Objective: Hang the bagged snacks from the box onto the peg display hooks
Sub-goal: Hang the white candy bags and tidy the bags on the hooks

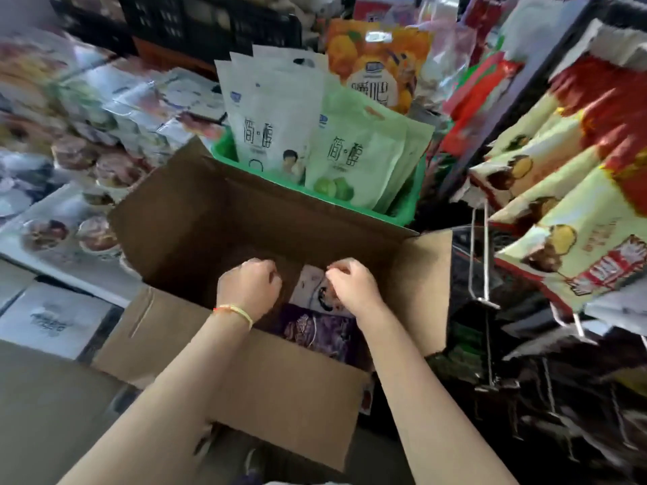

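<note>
An open cardboard box (217, 222) stands in front of me with its flaps spread. Inside lie purple snack bags (322, 332) and a pale bag (311, 287) on top. Both my hands reach down into the box. My left hand (250, 290), with a thin bracelet on its wrist, has its fingers curled at the left edge of the pale bag. My right hand (353, 285) has curled fingers at the bag's upper right edge. Whether either hand grips the bag is hidden by the knuckles. Bare metal peg hooks (485, 271) stick out at the right.
A green basket (408, 204) with upright white and green pouches stands just behind the box. Yellow and red snack bags (574, 218) hang on the display at the right, dark bags below them. Packed goods cover the shelves at the left.
</note>
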Motion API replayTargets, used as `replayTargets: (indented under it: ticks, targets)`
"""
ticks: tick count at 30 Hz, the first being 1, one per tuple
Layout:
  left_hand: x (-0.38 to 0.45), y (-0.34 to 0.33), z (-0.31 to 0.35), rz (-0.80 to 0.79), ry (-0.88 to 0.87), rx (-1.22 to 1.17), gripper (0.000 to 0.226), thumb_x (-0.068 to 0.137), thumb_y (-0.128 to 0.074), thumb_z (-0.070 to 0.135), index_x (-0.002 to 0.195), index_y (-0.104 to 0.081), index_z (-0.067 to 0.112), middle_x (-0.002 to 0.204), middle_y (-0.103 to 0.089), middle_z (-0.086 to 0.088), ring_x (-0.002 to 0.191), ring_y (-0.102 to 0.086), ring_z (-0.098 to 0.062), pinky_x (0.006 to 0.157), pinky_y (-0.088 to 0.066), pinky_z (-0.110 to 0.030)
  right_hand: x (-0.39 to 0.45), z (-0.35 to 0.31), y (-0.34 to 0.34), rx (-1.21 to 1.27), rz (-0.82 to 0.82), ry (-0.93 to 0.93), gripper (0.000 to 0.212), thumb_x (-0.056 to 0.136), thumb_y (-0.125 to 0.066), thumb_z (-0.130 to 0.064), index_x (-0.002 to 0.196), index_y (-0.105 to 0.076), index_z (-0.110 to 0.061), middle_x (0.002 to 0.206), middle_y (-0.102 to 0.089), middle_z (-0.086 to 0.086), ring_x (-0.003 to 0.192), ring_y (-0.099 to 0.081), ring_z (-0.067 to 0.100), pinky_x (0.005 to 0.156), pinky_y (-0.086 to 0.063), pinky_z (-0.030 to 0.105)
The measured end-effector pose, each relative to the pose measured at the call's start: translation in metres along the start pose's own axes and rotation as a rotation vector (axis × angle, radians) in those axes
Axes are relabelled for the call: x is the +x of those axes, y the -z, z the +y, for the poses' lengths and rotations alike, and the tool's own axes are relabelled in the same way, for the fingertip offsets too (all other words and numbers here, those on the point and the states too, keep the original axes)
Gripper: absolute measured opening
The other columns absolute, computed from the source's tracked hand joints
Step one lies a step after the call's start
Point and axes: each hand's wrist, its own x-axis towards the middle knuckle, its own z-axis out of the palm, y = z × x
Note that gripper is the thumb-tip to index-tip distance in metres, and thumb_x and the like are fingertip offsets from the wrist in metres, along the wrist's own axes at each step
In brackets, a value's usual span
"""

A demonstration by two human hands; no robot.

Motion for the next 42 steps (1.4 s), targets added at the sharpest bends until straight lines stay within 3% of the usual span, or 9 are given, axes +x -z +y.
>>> replayTargets:
  ticks: [4,7,10,15,18,22,25,32,42]
  targets:
    - [0.008,-0.017,-0.04,-0.116,0.03,0.063,0.026,0.101,-0.047,0.031,0.106,-0.068,0.015,0.106,-0.069,-0.008,0.096,-0.068,-0.03,0.07,-0.05,-0.035,0.063,0.033,-0.042,-0.229,-0.012,-0.162,0.03,0.1,-0.051,-0.024,0.126,-0.056,-0.009,0.128,-0.06,0.013,0.118,-0.056,0.033,0.095,-0.045,0.035]
    - [0.012,-0.021,-0.043,-0.035,0.037,0.007,0.024,0.101,-0.045,0.032,0.094,-0.061,0.016,0.083,-0.062,-0.003,0.077,-0.065,-0.026,0.059,-0.05,-0.031,0.095,0.07,-0.063,-0.434,-0.011,-0.228,0.035,0.097,-0.053,-0.023,0.128,-0.058,-0.009,0.137,-0.057,0.013,0.129,-0.051,0.031,0.098,-0.043,0.033]
    - [0.017,-0.025,-0.043,-0.025,0.055,-0.027,0.024,0.1,-0.045,0.032,0.091,-0.06,0.015,0.078,-0.058,-0.002,0.071,-0.063,-0.025,0.061,-0.057,-0.036,0.113,0.094,-0.069,-0.605,0.051,-0.254,0.05,0.102,-0.049,-0.031,0.145,-0.044,-0.009,0.153,-0.04,0.017,0.143,-0.036,0.031,0.113,-0.031,0.035]
    - [0.023,-0.031,-0.044,-0.049,0.031,-0.028,0.024,0.101,-0.042,0.033,0.09,-0.057,0.017,0.076,-0.056,0.0,0.067,-0.061,-0.022,0.059,-0.055,-0.033,0.135,0.115,-0.08,-0.651,0.149,-0.327,0.065,0.1,-0.053,-0.035,0.152,-0.025,-0.008,0.157,-0.023,0.025,0.142,-0.03,0.04,0.116,-0.032,0.041]
    - [0.022,-0.033,-0.044,-0.023,0.04,-0.031,0.023,0.102,-0.041,0.033,0.088,-0.052,0.02,0.071,-0.051,0.002,0.061,-0.055,-0.017,0.052,-0.047,-0.028,0.14,0.111,-0.085,-0.741,0.058,-0.362,0.081,0.092,-0.068,-0.03,0.155,-0.018,-0.021,0.158,-0.013,0.024,0.143,-0.026,0.042,0.112,-0.035,0.044]
    - [0.024,-0.036,-0.045,-0.014,0.029,-0.042,0.024,0.101,-0.042,0.032,0.089,-0.057,0.017,0.073,-0.056,0.0,0.062,-0.059,-0.02,0.058,-0.056,-0.034,0.154,0.109,-0.084,-0.905,-0.086,-0.383,0.123,0.078,-0.083,-0.043,0.159,0.008,-0.029,0.163,0.006,0.026,0.149,-0.013,0.044,0.117,-0.029,0.047]
    - [0.026,-0.037,-0.046,-0.02,0.039,-0.063,0.023,0.099,-0.043,0.031,0.087,-0.057,0.017,0.073,-0.055,-0.001,0.065,-0.061,-0.024,0.061,-0.057,-0.036,0.162,0.11,-0.086,-0.945,-0.166,-0.317,0.133,0.071,-0.088,-0.043,0.158,0.011,-0.027,0.164,-0.006,0.021,0.15,-0.015,0.041,0.119,-0.027,0.049]
    - [0.028,-0.041,-0.048,-0.02,0.018,-0.058,0.023,0.098,-0.043,0.029,0.082,-0.054,0.016,0.069,-0.05,-0.001,0.064,-0.06,-0.026,0.06,-0.056,-0.035,0.156,0.09,-0.096,-1.192,-0.109,-0.134,0.113,0.073,-0.08,-0.056,0.154,-0.018,-0.009,0.156,-0.032,0.017,0.143,-0.034,0.035,0.112,-0.032,0.047]
    - [0.026,-0.032,-0.047,-0.01,-0.014,-0.095,0.031,0.098,-0.042,0.038,0.082,-0.057,0.017,0.071,-0.051,0.0,0.068,-0.061,-0.027,0.054,-0.045,-0.032,0.089,0.018,-0.077,-0.765,0.082,0.181,0.074,0.067,-0.083,-0.041,0.126,-0.044,-0.018,0.126,-0.055,0.006,0.117,-0.056,0.03,0.091,-0.051,0.044]
